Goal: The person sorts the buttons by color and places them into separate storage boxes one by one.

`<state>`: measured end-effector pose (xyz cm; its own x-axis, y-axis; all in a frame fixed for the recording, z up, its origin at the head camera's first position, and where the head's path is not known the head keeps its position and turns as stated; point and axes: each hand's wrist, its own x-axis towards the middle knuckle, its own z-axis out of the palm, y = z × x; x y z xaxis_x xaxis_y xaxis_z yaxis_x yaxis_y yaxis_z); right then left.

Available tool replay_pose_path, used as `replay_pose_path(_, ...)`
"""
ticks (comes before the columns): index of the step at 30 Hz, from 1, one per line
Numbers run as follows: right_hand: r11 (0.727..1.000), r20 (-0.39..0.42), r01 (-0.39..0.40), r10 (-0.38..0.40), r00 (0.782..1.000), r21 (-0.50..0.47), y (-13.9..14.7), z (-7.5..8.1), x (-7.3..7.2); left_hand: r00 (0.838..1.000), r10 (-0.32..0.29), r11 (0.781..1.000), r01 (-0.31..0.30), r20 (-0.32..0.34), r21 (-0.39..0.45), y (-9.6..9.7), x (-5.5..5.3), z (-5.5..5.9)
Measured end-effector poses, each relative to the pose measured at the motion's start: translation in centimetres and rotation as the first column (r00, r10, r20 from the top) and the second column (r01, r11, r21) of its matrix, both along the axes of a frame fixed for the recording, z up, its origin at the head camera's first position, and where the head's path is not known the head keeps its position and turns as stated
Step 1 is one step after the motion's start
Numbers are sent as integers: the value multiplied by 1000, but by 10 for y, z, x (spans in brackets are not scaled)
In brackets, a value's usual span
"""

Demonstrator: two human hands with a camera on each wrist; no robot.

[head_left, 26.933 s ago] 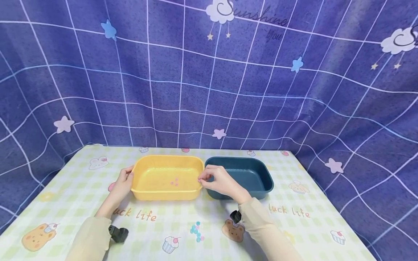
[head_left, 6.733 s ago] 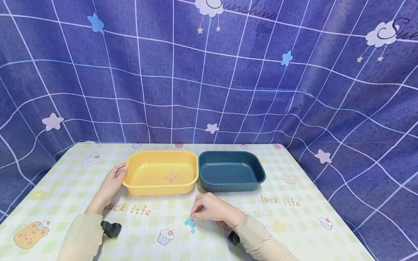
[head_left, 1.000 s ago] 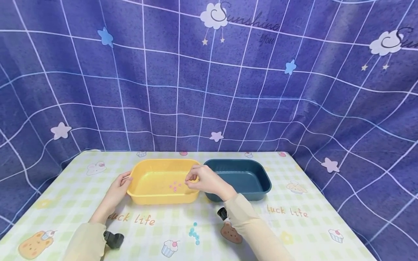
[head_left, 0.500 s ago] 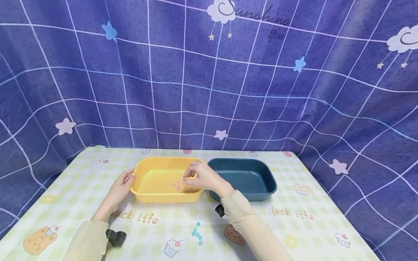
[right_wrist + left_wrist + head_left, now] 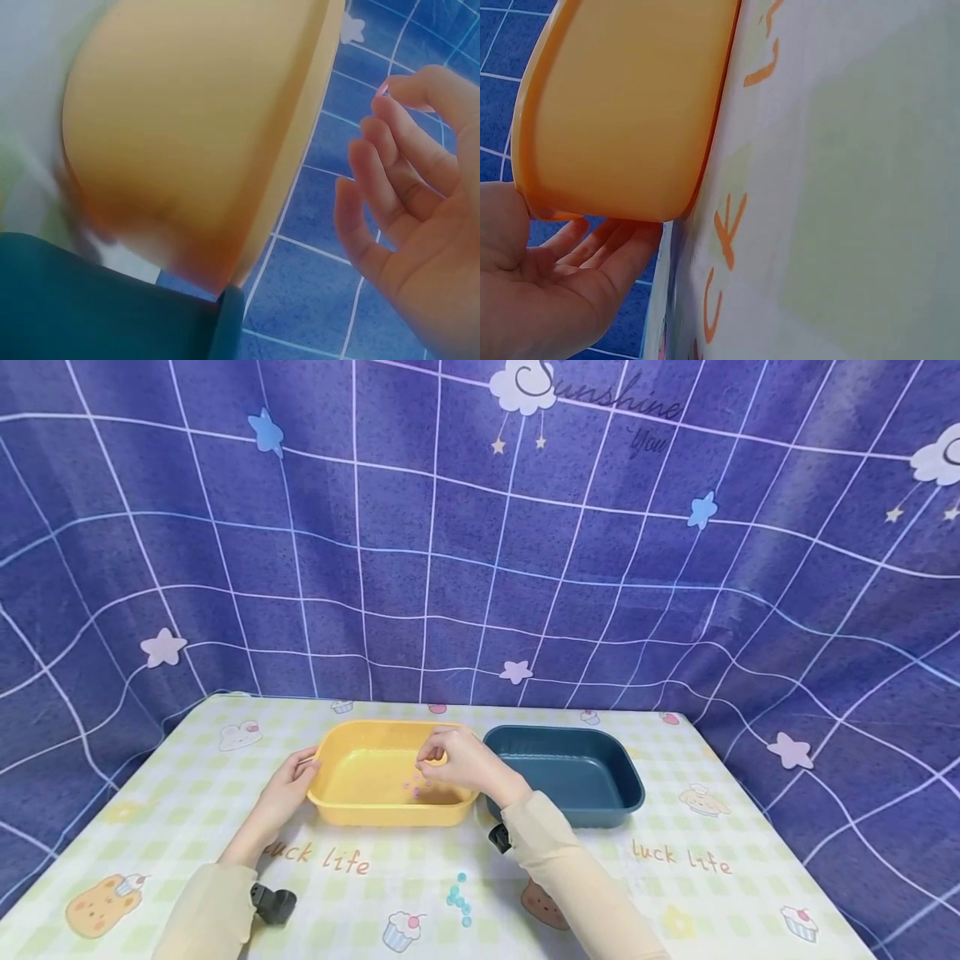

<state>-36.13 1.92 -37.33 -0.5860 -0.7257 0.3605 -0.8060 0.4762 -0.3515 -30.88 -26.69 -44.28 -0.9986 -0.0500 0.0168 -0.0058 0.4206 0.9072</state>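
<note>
My left hand (image 5: 283, 789) holds the left end of a yellow basin (image 5: 390, 815), thumb at the rim and fingers against the outer wall (image 5: 615, 150). My right hand (image 5: 467, 763) is raised over the right part of this basin. Between its thumb and index finger it pinches a tiny pink bead (image 5: 383, 89); the other fingers are loosely bent. Several pink beads (image 5: 416, 792) lie on the basin floor below the hand. On the cloth in front of the basins is a loose cluster of turquoise beads (image 5: 458, 900).
A dark teal basin (image 5: 577, 781) stands right beside the yellow one, their rims close together, with my right forearm crossing its front left corner. The checked tablecloth (image 5: 360, 910) carries printed pictures. Behind the table hangs a blue curtain (image 5: 450, 568).
The right hand was down at the bead cluster, then came up over the yellow basin and drifted slightly left. Pink beads left the cluster; more lie in the basin. The left hand stayed.
</note>
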Motion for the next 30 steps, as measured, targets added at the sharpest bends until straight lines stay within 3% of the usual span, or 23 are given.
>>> replay_pose_path(12,999,-58,23,-21,998,27,-11,-7,-9,1000,2,1000,-2,11,-3,1,2,2)
replay_pose_path(20,1000,27,18,-19,999,24,-15,-11,-12,1000,16,1000,-16,23,-3,3,0,0)
replay_pose_path(30,1000,18,19,-20,1000,22,-27,-20,-16,1000,25,1000,-25,12,-6,1,1,-1)
